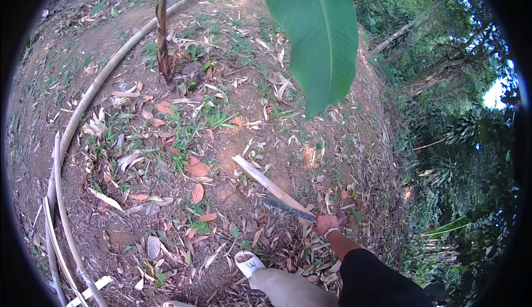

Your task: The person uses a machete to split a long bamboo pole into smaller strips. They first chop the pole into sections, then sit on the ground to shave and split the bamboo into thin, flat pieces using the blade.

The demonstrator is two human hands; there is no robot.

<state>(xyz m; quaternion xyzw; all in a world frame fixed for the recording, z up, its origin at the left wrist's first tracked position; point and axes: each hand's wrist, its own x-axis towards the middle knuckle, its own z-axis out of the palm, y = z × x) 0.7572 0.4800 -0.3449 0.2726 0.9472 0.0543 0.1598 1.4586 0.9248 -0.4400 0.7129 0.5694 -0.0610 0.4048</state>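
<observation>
My right hand (pixel 328 224), a bracelet at its wrist, reaches out over the leaf litter with its fingers closed round the handle of a machete (pixel 286 208). The dark blade points to the left, low over the ground. A pale split bamboo strip (pixel 267 183) runs slantwise from the middle of the ground toward my hand. The blade crosses in front of the strip's near end, and whether blade and strip touch I cannot tell. My left hand is out of the picture.
A large green banana leaf (pixel 327 41) hangs down ahead. Left of it stands a thin stem (pixel 162 30). Long bamboo poles (pixel 83 105) curve along the left side. My foot in a white slipper (pixel 247 261) rests on dry leaves. Dense greenery (pixel 454 157) borders the right.
</observation>
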